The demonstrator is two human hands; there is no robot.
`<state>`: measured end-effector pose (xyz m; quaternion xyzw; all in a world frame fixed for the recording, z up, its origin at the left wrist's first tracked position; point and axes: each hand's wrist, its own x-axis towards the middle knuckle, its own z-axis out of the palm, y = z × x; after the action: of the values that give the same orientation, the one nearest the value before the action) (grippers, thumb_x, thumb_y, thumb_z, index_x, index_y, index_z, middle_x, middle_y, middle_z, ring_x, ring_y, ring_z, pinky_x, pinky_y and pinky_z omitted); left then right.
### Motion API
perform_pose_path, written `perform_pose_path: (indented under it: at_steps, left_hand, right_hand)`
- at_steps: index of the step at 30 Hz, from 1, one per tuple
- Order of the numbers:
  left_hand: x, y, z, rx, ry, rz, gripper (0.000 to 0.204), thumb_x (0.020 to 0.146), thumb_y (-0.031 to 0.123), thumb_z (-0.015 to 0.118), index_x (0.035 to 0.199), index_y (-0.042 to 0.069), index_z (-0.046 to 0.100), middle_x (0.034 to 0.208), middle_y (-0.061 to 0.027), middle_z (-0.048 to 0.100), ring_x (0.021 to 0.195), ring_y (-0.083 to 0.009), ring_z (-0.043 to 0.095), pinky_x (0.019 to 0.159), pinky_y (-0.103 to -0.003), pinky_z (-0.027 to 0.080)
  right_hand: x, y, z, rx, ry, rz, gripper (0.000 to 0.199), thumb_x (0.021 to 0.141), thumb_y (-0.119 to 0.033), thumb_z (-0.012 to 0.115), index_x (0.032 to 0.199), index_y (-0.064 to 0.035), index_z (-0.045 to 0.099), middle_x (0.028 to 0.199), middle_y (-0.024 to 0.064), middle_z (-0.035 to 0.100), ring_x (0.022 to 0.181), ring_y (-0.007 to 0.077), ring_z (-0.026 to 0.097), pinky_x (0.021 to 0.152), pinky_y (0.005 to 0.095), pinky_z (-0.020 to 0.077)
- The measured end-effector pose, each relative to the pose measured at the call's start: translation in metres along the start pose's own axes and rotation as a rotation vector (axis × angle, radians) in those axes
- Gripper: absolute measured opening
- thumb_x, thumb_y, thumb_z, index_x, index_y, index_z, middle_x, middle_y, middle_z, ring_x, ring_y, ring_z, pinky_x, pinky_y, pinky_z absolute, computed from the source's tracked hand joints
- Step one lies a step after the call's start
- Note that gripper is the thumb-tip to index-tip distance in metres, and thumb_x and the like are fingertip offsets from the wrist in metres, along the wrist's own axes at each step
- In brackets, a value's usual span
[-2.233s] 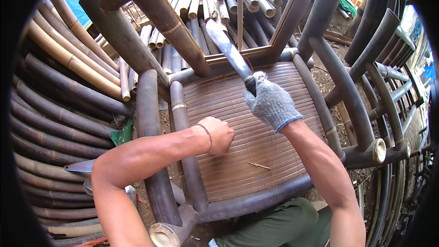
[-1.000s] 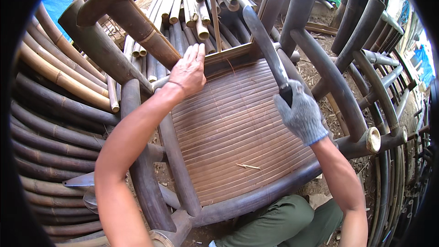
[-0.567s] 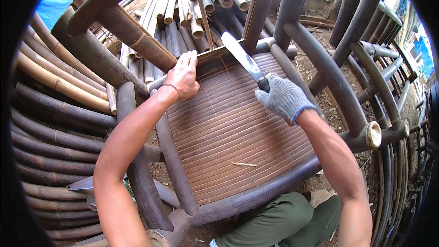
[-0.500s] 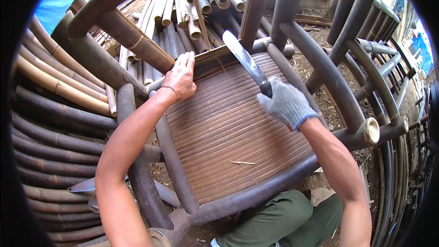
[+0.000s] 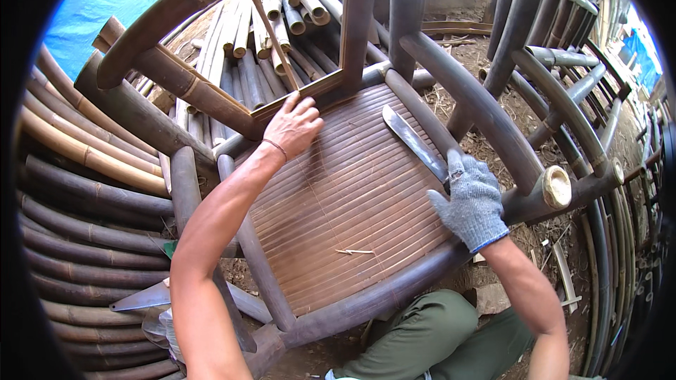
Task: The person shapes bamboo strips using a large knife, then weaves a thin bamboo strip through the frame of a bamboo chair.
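Observation:
A bamboo chair frame with a slatted seat (image 5: 338,190) stands before me. My left hand (image 5: 294,125), bare with a thin bracelet, is at the lower back rail, its fingers closed around the foot of a thin bamboo strip (image 5: 273,36). That strip slants up through the opening of the backrest. On the right side of the seat lies a knife (image 5: 415,142) with a broad blade and a dark handle. My right hand (image 5: 470,200), in a grey knit glove, rests over the handle end with thumb and fingers apart. The glove hides part of the handle.
Small bamboo slivers (image 5: 354,251) lie on the seat. A handsaw (image 5: 141,298) is beside my left forearm. Curved dark bamboo poles (image 5: 91,232) are stacked at left, cut poles (image 5: 282,10) behind the chair. Another bamboo frame (image 5: 563,109) stands at right.
My right hand has come down toward me and to the right, laying the knife on the seat and loosening its fingers. My left hand has shifted right, from lying flat to gripping the strip's foot.

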<state>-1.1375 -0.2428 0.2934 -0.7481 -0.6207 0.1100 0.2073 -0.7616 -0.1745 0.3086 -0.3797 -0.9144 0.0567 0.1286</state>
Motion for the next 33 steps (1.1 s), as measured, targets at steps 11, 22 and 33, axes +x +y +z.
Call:
perform_pose_path:
  at_steps: [11, 22, 33]
  left_hand:
    - [-0.007, -0.080, -0.028, -0.547, 0.524, -0.740, 0.019, 0.102, 0.023, 0.056, 0.100, 0.006, 0.064, 0.070, -0.0164, 0.067, 0.068, -0.0318, 0.071, 0.062, -0.045, 0.055]
    - [0.013, -0.141, 0.053, -1.181, 0.593, -0.586, 0.065, 0.098, 0.003, 0.045, 0.157, 0.010, 0.021, 0.150, -0.0201, 0.041, 0.076, -0.0139, 0.065, 0.063, -0.027, 0.057]
    - [0.023, -0.180, 0.066, -1.651, 0.534, -0.556, 0.075, 0.095, -0.011, 0.040, 0.160, 0.015, 0.014, 0.157, -0.0220, 0.034, 0.078, -0.0164, 0.072, 0.065, -0.027, 0.063]
  right_hand:
    - [0.121, -0.079, -0.017, 0.997, -0.128, -0.031, 0.023, 0.092, -0.017, 0.069, 0.108, -0.0002, 0.069, 0.100, 0.0062, 0.065, 0.083, 0.0110, 0.063, 0.070, 0.0255, 0.0534]
    - [0.360, -0.201, 0.095, 0.232, 0.462, -0.335, 0.015, 0.091, -0.015, 0.059, 0.102, -0.0099, 0.068, 0.088, 0.0152, 0.069, 0.082, 0.0358, 0.070, 0.072, 0.0464, 0.0572]
    - [0.404, -0.216, 0.111, 0.424, 0.291, -0.654, 0.017, 0.087, -0.020, 0.065, 0.095, -0.0082, 0.074, 0.089, 0.0183, 0.072, 0.084, 0.0380, 0.070, 0.077, 0.0457, 0.0570]
